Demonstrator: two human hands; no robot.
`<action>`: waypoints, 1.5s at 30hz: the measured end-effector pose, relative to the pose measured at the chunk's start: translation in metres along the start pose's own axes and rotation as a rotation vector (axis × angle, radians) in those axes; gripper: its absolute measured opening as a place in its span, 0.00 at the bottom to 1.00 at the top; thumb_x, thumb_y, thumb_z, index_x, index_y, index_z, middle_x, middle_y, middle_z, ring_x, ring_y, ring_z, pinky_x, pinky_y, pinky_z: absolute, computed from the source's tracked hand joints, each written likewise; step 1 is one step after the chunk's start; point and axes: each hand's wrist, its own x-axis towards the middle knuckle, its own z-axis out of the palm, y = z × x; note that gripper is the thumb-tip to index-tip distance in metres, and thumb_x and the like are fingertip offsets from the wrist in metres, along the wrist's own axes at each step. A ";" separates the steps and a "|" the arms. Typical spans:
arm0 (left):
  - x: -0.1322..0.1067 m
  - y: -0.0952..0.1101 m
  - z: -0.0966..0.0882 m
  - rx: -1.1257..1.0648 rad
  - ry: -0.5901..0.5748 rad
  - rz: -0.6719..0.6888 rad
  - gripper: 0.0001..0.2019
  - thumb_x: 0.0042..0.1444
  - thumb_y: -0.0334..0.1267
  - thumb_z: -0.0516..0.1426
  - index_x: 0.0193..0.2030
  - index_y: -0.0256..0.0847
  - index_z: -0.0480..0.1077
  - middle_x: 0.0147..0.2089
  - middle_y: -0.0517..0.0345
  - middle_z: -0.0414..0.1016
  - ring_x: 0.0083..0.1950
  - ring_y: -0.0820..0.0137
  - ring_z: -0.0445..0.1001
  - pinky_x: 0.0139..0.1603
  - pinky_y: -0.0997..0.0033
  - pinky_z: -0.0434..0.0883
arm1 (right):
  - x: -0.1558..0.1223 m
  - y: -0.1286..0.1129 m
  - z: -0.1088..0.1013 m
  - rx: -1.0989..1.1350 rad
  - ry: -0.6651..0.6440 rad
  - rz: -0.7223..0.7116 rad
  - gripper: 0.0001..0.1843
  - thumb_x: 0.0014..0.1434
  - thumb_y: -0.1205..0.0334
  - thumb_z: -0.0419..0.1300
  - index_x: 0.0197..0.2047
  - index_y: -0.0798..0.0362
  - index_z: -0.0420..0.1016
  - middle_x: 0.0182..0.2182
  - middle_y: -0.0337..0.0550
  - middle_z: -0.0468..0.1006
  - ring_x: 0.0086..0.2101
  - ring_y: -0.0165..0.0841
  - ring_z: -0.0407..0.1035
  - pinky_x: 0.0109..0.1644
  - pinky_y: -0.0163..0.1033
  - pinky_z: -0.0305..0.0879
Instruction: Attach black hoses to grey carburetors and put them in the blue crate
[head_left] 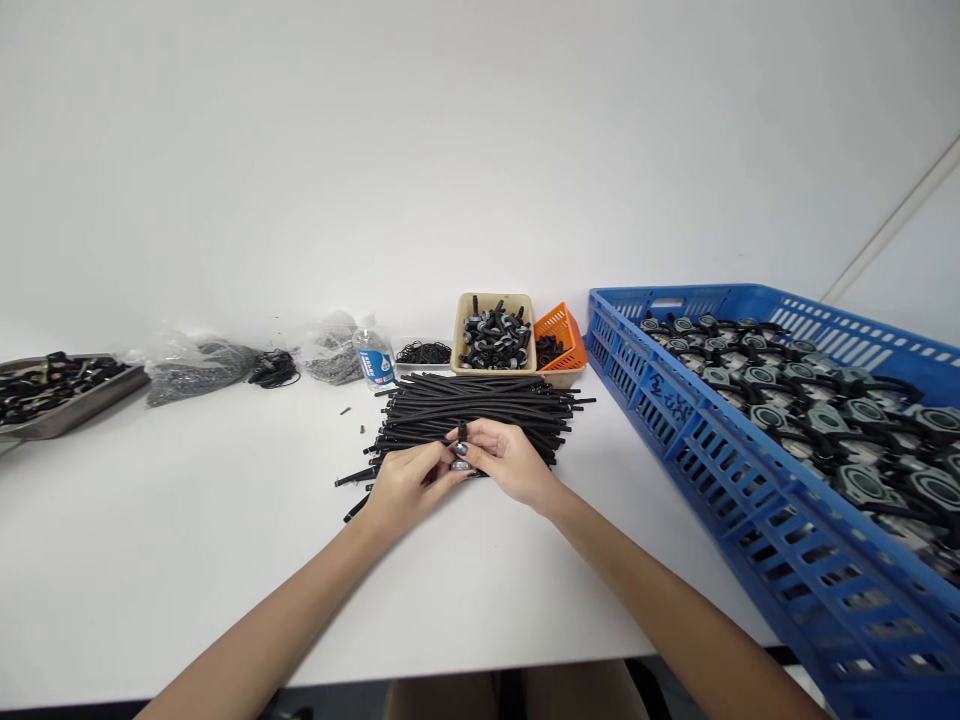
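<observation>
Both my hands meet over the near side of a pile of black tubes (pixel 480 405) on the white table. Between the fingertips is a small fitting (pixel 461 464) with a silvery round base and a black upright stem. My left hand (pixel 409 485) pinches it from the left, low near the base. From the right, my right hand (pixel 514 462) closes thumb and fingers around the stem. My fingers cover part of the fitting.
A cream bin (pixel 457 335) of similar fittings and an orange basket (pixel 576 345) of black parts stand behind the tubes. On the right is a large blue crate (pixel 675 440) of metal parts. A bottle (pixel 375 355), plastic bags (pixel 202 365) and a metal tray (pixel 82 410) sit leftward.
</observation>
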 end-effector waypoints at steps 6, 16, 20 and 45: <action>0.000 0.000 0.000 0.003 0.004 0.015 0.13 0.62 0.42 0.58 0.29 0.41 0.62 0.20 0.69 0.62 0.20 0.79 0.59 0.22 0.80 0.58 | 0.000 -0.001 0.000 0.000 -0.007 0.001 0.26 0.54 0.41 0.65 0.45 0.54 0.78 0.37 0.47 0.82 0.39 0.37 0.77 0.47 0.43 0.72; 0.000 -0.001 0.000 0.004 -0.001 0.007 0.14 0.62 0.42 0.58 0.28 0.41 0.62 0.19 0.69 0.63 0.19 0.78 0.60 0.22 0.79 0.59 | 0.000 -0.001 0.000 0.020 -0.006 0.019 0.25 0.53 0.42 0.66 0.45 0.54 0.78 0.36 0.46 0.82 0.39 0.36 0.77 0.47 0.43 0.72; 0.000 0.000 0.000 0.010 0.005 0.022 0.14 0.62 0.42 0.58 0.28 0.42 0.61 0.20 0.69 0.62 0.20 0.79 0.59 0.22 0.79 0.58 | 0.000 -0.002 0.001 0.036 0.000 0.021 0.25 0.53 0.42 0.67 0.44 0.53 0.78 0.36 0.45 0.82 0.39 0.36 0.77 0.47 0.42 0.73; 0.000 -0.001 0.000 0.016 -0.003 0.031 0.13 0.62 0.41 0.59 0.30 0.42 0.61 0.21 0.70 0.61 0.20 0.79 0.58 0.22 0.80 0.58 | 0.000 0.000 0.001 0.046 0.001 0.023 0.26 0.51 0.40 0.67 0.42 0.54 0.77 0.36 0.46 0.82 0.40 0.37 0.77 0.46 0.42 0.71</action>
